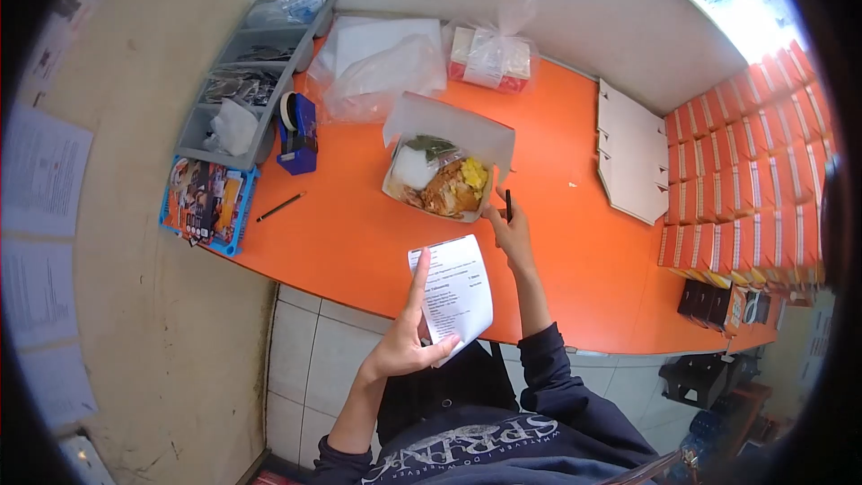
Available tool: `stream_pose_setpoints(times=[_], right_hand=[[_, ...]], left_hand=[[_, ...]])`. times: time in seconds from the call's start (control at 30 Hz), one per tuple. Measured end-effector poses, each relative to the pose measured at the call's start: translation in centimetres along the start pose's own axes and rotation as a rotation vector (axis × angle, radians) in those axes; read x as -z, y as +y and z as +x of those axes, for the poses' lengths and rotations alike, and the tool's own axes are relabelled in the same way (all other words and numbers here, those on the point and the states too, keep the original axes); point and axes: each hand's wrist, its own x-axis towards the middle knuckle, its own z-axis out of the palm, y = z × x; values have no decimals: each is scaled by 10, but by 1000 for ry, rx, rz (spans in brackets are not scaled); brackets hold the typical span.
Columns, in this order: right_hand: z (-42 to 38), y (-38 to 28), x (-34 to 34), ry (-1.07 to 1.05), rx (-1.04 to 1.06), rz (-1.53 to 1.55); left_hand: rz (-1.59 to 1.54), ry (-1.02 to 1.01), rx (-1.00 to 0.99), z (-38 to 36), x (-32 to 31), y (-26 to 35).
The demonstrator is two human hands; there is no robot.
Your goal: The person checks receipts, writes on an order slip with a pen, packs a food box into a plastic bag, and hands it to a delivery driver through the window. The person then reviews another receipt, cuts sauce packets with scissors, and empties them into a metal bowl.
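Observation:
My left hand (pixel 400 346) is closed on a printed receipt (pixel 460 292), held up in front of me with its text facing me. My right hand (pixel 514 238) grips a black pen (pixel 508 205) and rests at the right front corner of an open cardboard meal box (pixel 471 127). Inside the box, white rice (pixel 413 167) lies at the left and browned meat, perhaps chicken, (pixel 447 193) at the front. Yellow food (pixel 473 172) fills the right side, and something green and dark (pixel 429 145) lies at the back.
A grey divided tray (pixel 242 108), blue tape dispenser (pixel 297 139) and blue basket (pixel 235 224) line the left. A pencil (pixel 281 207) lies nearby. Plastic bags (pixel 382 67) and a bagged box (pixel 491 58) stand behind. Flat cardboard (pixel 632 153) and stacked orange boxes (pixel 745 166) are right.

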Motion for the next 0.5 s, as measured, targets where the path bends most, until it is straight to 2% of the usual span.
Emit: stream_pose_setpoints(times=[0.03,0.17,0.3,0.37,0.4,0.47,0.5], right_hand=[[7,-4,-3,-30,-42,-34],[21,15,-6,-57,-67,-63],[-16,-4,13,116,-86,-87],[-45,-22,33,-21,-227,242],[-64,-30,44,9,-234,246],[-102,-47,69,-326,-145,498],[-119,-60,75,-281,-149,501]], left_hand=[[170,-34,0,10,11,3],[-37,2,13,36,20,23],[-9,-104,77,45,29,31],[-9,-164,108,45,29,30],[25,-211,125,45,27,29],[53,-303,143,49,19,27],[89,-355,129,49,12,27]])
